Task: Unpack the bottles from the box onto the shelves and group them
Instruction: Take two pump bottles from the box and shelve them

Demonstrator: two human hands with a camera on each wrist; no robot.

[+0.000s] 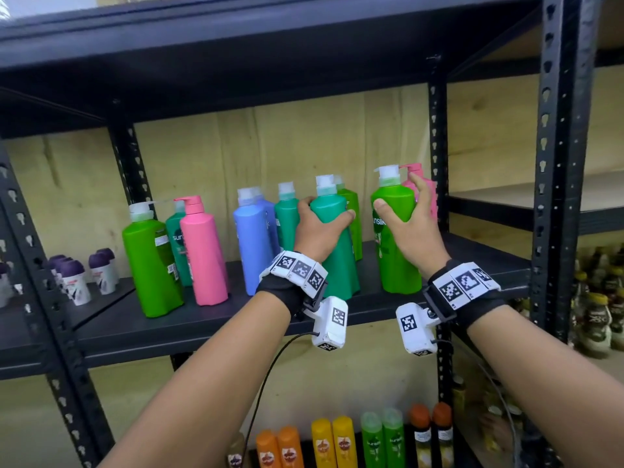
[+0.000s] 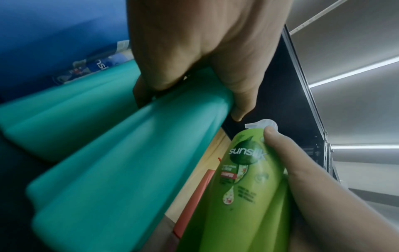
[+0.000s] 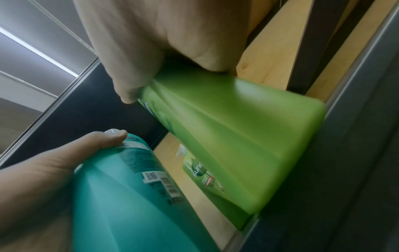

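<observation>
On the middle black shelf my left hand grips a teal pump bottle around its upper body. The bottle stands upright at the shelf's middle. My right hand grips a bright green Sunsilk pump bottle just to its right, also upright. In the left wrist view my left hand wraps the teal bottle, with the green bottle alongside. In the right wrist view my right hand holds the green bottle beside the teal bottle.
The same shelf also holds a green bottle, a pink bottle, a blue bottle and more teal, green and pink ones behind. Small roll-ons stand at far left. A black upright post bounds the right side. Several bottles fill the shelf below.
</observation>
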